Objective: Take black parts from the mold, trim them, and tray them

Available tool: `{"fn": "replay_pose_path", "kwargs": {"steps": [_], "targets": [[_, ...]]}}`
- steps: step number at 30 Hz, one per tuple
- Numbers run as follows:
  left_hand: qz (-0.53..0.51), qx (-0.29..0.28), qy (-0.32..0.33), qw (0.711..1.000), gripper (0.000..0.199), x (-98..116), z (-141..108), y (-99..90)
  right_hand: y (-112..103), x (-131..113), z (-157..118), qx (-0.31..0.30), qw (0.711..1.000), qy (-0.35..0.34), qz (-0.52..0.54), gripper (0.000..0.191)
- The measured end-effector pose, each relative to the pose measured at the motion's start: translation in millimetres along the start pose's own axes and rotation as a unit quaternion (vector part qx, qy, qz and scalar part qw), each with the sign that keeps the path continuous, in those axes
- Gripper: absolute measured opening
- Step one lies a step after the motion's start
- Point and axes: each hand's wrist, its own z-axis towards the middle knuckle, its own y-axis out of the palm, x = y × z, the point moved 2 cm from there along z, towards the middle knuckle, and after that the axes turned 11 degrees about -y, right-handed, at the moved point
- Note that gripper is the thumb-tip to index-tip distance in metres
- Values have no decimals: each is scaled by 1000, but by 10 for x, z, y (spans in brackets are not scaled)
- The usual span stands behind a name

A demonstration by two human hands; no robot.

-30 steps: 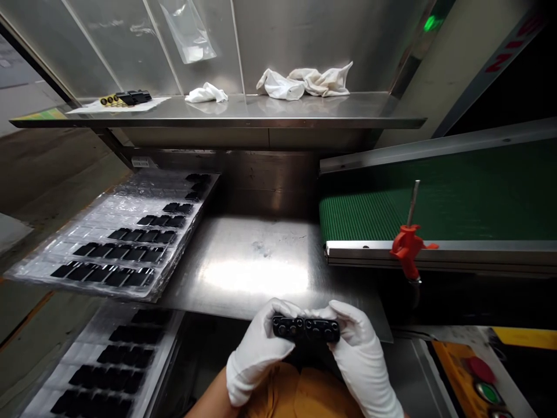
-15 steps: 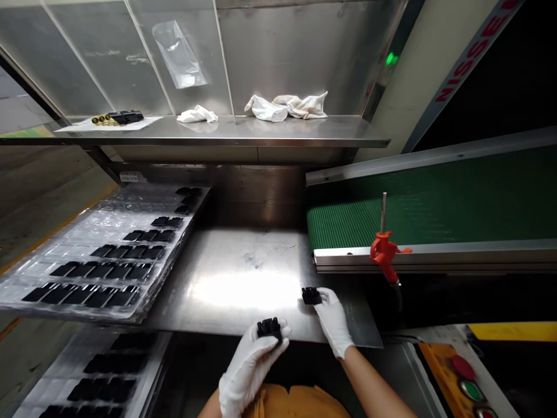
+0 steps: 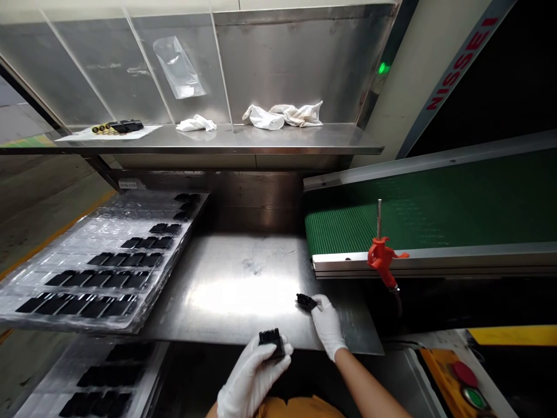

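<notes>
White gloves cover both hands. My left hand (image 3: pixel 259 368), low in the middle near the table's front edge, is closed on a black plastic part (image 3: pixel 271 341) with several short prongs along its top. Further right, my right hand (image 3: pixel 326 325) pinches a second black plastic part (image 3: pixel 306 302) above the metal table (image 3: pixel 243 278). Its fingertips grip the right end of that part, which is tilted. On the left lies a clear plastic tray (image 3: pixel 78 229) with rows of similar black parts (image 3: pixel 98 306) in its pockets.
A green conveyor belt (image 3: pixel 418 203) runs off to the right, with a red air gun (image 3: pixel 382 255) at its near edge. White cloths (image 3: pixel 282 116) lie on the shelf (image 3: pixel 226 142). A second tray (image 3: pixel 56 371) sits lower left; a button box (image 3: pixel 456 377) is lower right.
The part in my right hand has turned, so its prongs now point left rather than up. The part in my left hand has also turned slightly. The view has shifted a little upward.
</notes>
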Motion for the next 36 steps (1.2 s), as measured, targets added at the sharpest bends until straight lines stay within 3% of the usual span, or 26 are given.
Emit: {"fn": "replay_pose_path", "kwargs": {"steps": [8,13,19,25,28,31,33,36], "targets": [[-21,33,9,999,21,25,83,-62,-54,1,-141,0,979,-75,-190,26],[-38,83,5,996,17,-23,433,-279,27,7,-147,17,963,-77,-257,23],[-25,64,23,997,13,53,976,-260,24,8,-224,50,962,-82,-255,29],[-14,61,26,998,13,118,973,-222,-69,-167,-370,58,970,-151,-182,35],[-35,60,23,997,14,142,858,-257,-266,-410,-444,111,958,-206,-168,28],[-55,48,-1,997,17,147,728,-253,-687,-681,-426,217,915,-275,-201,27],[-68,37,-23,997,17,123,639,-229,-1039,-822,-326,283,875,-308,-244,39],[-66,19,-60,996,21,35,504,-187,-1520,-920,-66,333,834,-284,-335,60]]}}
